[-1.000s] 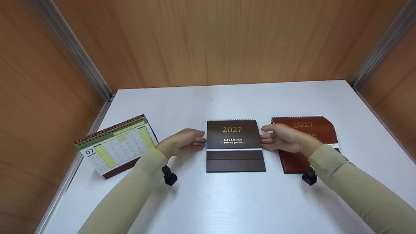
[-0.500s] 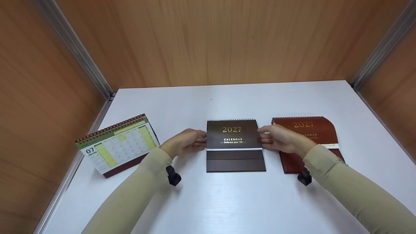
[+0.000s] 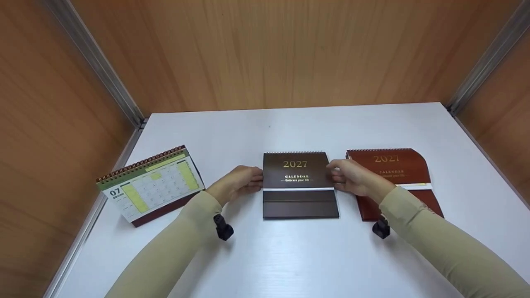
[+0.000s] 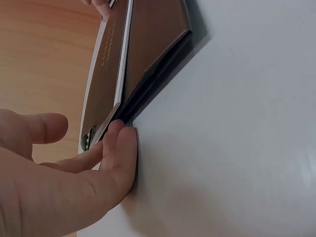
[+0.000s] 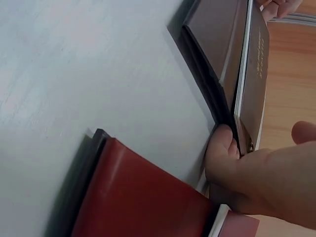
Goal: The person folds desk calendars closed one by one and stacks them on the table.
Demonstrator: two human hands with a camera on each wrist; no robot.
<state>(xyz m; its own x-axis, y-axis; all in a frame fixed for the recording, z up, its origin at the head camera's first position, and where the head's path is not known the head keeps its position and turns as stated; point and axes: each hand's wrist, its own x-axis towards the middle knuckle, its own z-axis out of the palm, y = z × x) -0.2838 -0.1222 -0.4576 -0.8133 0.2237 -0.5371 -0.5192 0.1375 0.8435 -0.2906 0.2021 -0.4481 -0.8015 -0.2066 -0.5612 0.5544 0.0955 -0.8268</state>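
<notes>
A dark brown 2027 desk calendar (image 3: 301, 203), lying with its spiral on the far side, is between both hands. My left hand (image 3: 237, 183) touches its left edge with the fingertips; in the left wrist view the left thumb (image 4: 49, 127) stays off the cover (image 4: 111, 64). My right hand (image 3: 353, 179) is at the opposite edge, its thumb side overlapping the cover in the head view. From the right wrist view, fingers (image 5: 222, 153) touch that edge while the thumb (image 5: 303, 132) is apart from the cover.
A reddish-brown 2027 calendar (image 3: 408, 161) lies close on the right, partly beneath the right hand and forearm. On the left stands a tilted calendar (image 3: 159, 192) opened to page 07. Wooden panels (image 3: 290, 54) enclose the white table (image 3: 285, 256) at back and sides.
My right hand has come left onto the brown calendar's right edge. The left hand has shifted slightly right to touch its left edge. The calendar itself has hardly moved.
</notes>
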